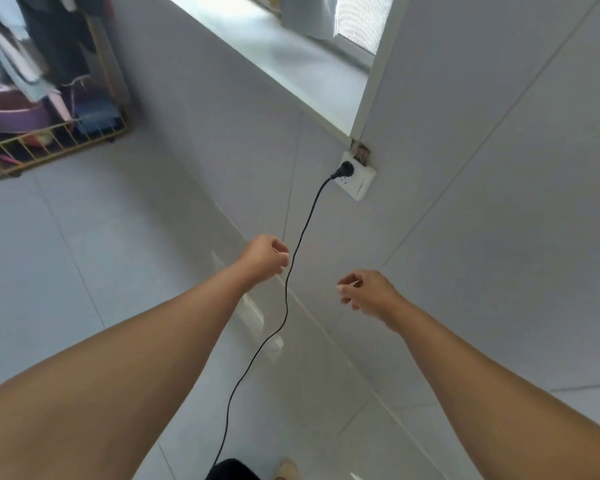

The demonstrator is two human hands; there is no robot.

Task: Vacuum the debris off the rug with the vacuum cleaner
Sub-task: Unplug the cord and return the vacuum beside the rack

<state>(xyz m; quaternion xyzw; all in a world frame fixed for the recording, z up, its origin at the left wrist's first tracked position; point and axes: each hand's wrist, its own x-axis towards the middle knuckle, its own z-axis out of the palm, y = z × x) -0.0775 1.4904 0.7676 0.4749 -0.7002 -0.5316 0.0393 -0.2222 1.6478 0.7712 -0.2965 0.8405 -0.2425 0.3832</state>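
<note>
Both hands, left hand [264, 257] and right hand [366, 292], hang loosely curled and empty beside the cord [293, 261], its plug [343, 170] seated in the socket [358, 178] for power.

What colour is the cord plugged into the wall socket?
Black. The cord and its plug show clearly against the white socket in the head view.

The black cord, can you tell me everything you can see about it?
The black cord is thin and looks rubbery. Its black plug sits in the white wall socket. From there it hangs down with loose bends, passes between the left hand and right hand, and runs out of the bottom of the picture. Neither hand appears to hold it.
</note>
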